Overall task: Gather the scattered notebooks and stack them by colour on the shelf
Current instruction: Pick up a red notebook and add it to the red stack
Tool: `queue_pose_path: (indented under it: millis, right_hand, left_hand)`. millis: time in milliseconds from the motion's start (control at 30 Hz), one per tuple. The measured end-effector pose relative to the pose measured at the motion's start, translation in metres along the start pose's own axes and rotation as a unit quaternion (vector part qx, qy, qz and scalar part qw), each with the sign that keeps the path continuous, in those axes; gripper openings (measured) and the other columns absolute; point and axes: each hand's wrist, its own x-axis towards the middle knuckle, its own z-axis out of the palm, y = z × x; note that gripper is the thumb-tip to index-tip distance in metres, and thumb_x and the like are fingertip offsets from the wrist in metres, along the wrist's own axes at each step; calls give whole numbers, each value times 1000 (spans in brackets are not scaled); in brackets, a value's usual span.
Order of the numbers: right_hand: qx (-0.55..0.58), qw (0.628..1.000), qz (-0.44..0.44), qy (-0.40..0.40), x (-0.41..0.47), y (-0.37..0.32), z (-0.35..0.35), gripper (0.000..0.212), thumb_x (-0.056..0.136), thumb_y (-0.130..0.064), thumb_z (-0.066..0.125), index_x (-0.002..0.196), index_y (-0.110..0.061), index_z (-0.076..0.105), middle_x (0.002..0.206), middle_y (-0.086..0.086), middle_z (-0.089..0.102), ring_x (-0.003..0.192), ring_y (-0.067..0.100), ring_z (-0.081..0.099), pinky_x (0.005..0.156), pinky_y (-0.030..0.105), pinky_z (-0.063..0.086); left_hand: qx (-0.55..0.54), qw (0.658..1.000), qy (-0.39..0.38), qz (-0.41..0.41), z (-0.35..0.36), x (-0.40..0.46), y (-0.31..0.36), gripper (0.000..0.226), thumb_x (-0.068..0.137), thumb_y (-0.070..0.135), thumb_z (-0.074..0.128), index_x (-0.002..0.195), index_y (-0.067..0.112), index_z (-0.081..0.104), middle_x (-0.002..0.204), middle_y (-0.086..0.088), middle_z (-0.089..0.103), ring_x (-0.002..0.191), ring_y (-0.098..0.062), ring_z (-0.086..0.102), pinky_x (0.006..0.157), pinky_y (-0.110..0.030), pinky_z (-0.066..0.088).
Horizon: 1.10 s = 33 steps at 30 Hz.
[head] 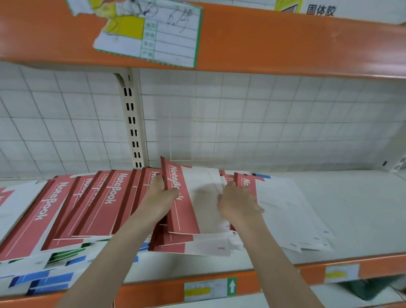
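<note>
Red-and-white notebooks (183, 200) fanned overlapping on the shelf (358, 221), top one tilted

Lighting even and bright; image soft, with wide-angle distortion.

Illumination was diffuse and came from above and in front. A glossy sheen ran along the upper orange shelf edge (297, 41) at right. Soft shadows lay beneath that edge on the white grid back panel (269, 124) and under both forearms. Overall sharpness was low; the lettering on the red notebooks (95, 207) was readable but fuzzy. Straight shelf lines bowed toward the frame edges, and the lower right corner was smeared.
</note>
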Motion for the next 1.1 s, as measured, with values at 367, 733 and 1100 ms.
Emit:
queue_pose_path:
  millis: [367, 733, 1100]
  right_hand:
    - [-19, 973, -162, 161, -4, -17, 14, 69, 84, 10, 50, 146, 0, 20, 123, 15, 58, 110, 34, 60, 80, 37, 48]
    - [256, 917, -292, 91, -24, -61, 11, 38, 90, -3, 40, 128, -6, 48, 112, 16, 61, 102, 31, 59, 78, 33, 49]
    - [42, 977, -196, 73, -6, -49, 17, 17, 91, -4, 47, 106, -9, 55, 90, 6, 56, 90, 26, 55, 69, 31, 41]
  left_hand:
    - [70, 997, -12, 26, 9, -1, 5, 33, 88, 10, 47, 119, 20, 54, 106, -5, 65, 100, -25, 62, 94, -47, 48]
    - [-40, 998, 4, -45, -5, 1, 10, 38, 93, 38, 52, 118, 11, 60, 99, 4, 73, 93, -10, 68, 69, -17, 49]
    - [76, 989, 84, -99, -70, 4, 2, 25, 91, 6, 52, 116, 7, 53, 81, -11, 61, 68, -26, 59, 58, -29, 41]
